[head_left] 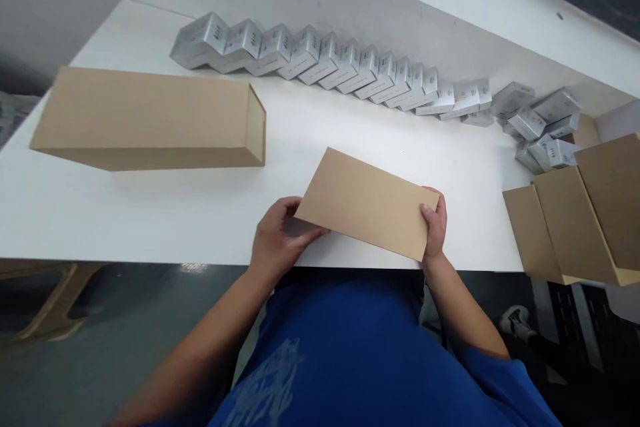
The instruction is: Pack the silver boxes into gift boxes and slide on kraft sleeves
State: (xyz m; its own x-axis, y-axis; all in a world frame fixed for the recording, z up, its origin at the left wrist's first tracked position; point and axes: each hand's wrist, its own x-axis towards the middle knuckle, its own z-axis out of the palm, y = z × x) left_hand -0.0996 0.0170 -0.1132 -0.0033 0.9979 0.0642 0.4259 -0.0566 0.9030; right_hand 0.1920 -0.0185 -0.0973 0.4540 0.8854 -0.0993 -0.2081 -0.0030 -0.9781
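A flat brown cardboard piece (367,203) is held tilted just above the white table (150,213), near its front edge. My left hand (277,238) grips its left end, with the fingers curled under the corner. My right hand (434,225) grips its right end, thumb on top. A long assembled brown cardboard box (150,117) lies on the table to the left, apart from both hands.
A row of several small silver product boxes (320,60) leans along the back of the table, with a loose pile of more (543,123) at the right. Stacked flat cardboard pieces (580,227) overhang the table's right front corner. A wall runs behind.
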